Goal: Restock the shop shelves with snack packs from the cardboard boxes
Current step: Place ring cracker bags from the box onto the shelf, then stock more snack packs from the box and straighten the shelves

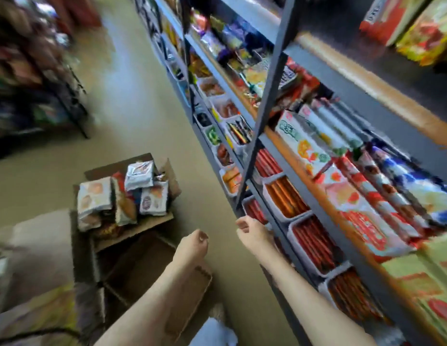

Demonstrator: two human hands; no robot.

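The picture is smeared by motion. An open cardboard box (152, 222) on the floor at lower left holds several snack packs (96, 198), white, silver and orange. My left hand (192, 244) hangs over the floor to the right of that box, fingers loosely curled, with nothing in it. My right hand (252, 232) is beside the front edge of a low shelf (279, 233), just under the grey shelf post (264, 108); its fingers are loosely curled and I see nothing in them. White trays (274, 213) of red and orange packs fill that low shelf.
Grey shelving runs along the right, crowded with boxed and bagged snacks (304, 146). A second, open cardboard box (190, 290) lies under my left forearm. More shelving (30, 83) stands at far left. The beige aisle floor (132, 101) stretches ahead.
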